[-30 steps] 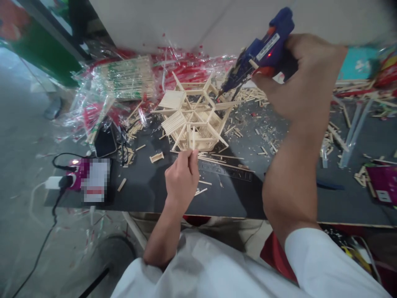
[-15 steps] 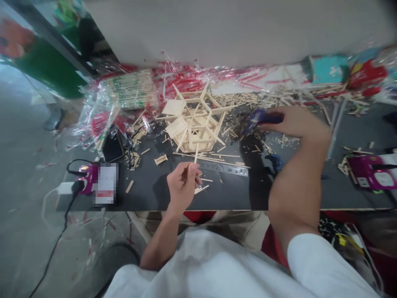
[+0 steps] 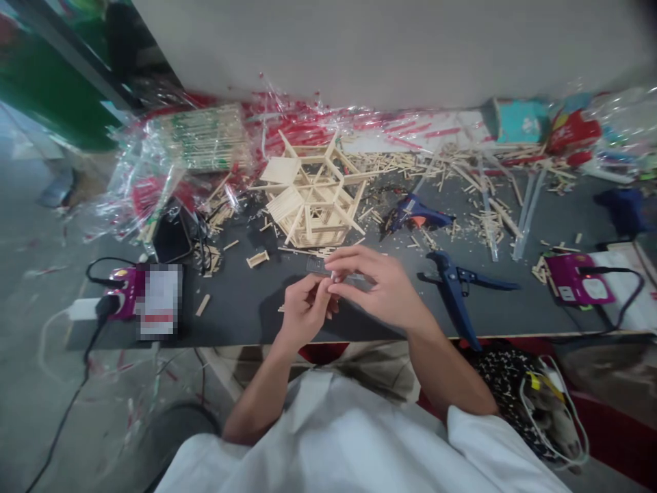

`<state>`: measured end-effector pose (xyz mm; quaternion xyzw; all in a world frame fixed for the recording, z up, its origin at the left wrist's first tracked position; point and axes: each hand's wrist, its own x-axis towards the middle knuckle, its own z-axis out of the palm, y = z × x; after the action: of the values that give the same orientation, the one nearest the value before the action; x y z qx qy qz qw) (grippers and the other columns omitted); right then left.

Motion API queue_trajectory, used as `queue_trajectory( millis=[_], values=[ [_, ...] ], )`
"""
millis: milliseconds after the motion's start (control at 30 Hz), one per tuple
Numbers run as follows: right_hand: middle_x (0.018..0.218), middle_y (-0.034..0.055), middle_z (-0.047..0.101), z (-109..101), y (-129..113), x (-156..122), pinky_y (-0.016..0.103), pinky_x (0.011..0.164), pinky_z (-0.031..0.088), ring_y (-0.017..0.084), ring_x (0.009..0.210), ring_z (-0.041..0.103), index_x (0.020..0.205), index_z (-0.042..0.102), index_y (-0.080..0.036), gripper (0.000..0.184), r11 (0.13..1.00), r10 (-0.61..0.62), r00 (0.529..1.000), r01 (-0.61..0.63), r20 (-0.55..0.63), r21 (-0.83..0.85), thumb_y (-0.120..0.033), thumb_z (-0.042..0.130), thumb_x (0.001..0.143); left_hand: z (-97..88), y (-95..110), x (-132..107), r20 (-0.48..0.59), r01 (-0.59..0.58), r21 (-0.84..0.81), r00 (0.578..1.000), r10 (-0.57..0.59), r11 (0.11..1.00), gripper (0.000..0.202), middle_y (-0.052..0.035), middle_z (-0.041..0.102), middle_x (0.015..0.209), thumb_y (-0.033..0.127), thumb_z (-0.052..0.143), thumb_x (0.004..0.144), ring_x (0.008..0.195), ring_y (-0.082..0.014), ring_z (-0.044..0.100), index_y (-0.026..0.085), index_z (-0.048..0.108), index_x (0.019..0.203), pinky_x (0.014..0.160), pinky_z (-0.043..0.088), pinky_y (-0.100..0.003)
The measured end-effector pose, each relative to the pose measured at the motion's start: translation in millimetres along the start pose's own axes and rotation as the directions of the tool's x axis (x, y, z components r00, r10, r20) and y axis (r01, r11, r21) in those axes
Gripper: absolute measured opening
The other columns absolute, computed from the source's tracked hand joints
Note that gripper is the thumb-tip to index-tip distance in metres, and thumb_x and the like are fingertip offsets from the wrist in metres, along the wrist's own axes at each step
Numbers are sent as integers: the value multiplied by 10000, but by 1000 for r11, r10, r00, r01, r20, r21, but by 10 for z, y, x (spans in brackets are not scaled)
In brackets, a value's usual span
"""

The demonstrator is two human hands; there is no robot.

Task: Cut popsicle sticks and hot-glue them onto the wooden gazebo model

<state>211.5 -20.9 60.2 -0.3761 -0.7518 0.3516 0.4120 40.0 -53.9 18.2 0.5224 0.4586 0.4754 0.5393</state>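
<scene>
My left hand (image 3: pixel 306 311) is closed in a pinch around a small wooden stick, now mostly hidden by fingers. Touching its fingertips, my right hand (image 3: pixel 384 287) is also closed, thumb and fingers together around something too small to make out. Just beyond both hands stands a many-sided frame of wooden sticks (image 3: pixel 315 195), with flat stick panels on its left side. A metal ruler (image 3: pixel 315 264) lies partly covered by my right hand. To the right rest a blue glue gun (image 3: pixel 423 213) and a blue-handled cutter (image 3: pixel 454 294).
Bundled sticks in clear plastic (image 3: pixel 205 140) lie at the back left. A phone (image 3: pixel 160 301) and a purple power strip (image 3: pixel 123 291) are at the left; another purple power strip (image 3: pixel 580 279) sits right. Loose stick pieces and clear glue sticks (image 3: pixel 528 216) litter the dark table (image 3: pixel 230 315).
My right hand has put down the glue gun on the table and come back to meet my left hand. The cutter, earlier behind my right arm, is now uncovered.
</scene>
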Motion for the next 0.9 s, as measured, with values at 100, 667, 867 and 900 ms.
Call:
queue_trajectory(
  millis=[100, 667, 867, 900],
  values=[
    [1277, 56, 668, 79, 60, -42, 385, 858, 633, 159, 853, 700, 1098, 724, -288, 180, 997, 80, 996, -80, -25, 22, -277, 740, 919, -93, -23, -14, -10, 44, 16, 999, -44, 999, 425, -2, 646, 576, 554, 612, 983, 434, -96, 570, 167, 676, 819, 425, 475, -197],
    [1349, 70, 667, 231, -41, -168, 356, 895, 630, 199, 1132, 704, 1082, 666, -267, 232, 991, 132, 990, -132, 58, -5, -160, 690, 877, -236, 19, 25, 107, 208, 12, 972, -208, 978, 551, -4, 590, 518, 669, 651, 905, 412, -93, 521, 153, 672, 715, 403, 440, -193],
    [1301, 73, 709, 271, -117, -83, 373, 939, 630, 196, 1067, 732, 1116, 652, -260, 237, 992, 76, 997, -76, -10, -101, -164, 685, 901, -346, 150, 98, 101, 19, 249, 994, -45, 968, 591, -4, 576, 495, 609, 562, 987, 441, -89, 505, 168, 585, 594, 442, 391, -194],
    [1302, 71, 710, 266, -129, -65, 382, 959, 626, 201, 1089, 729, 1133, 646, -264, 258, 990, 56, 998, -55, 6, -131, -157, 680, 901, -367, 157, 108, 112, 2, 273, 993, -34, 962, 597, -5, 582, 501, 602, 545, 999, 449, -90, 509, 170, 578, 588, 447, 391, -195]
  ],
)
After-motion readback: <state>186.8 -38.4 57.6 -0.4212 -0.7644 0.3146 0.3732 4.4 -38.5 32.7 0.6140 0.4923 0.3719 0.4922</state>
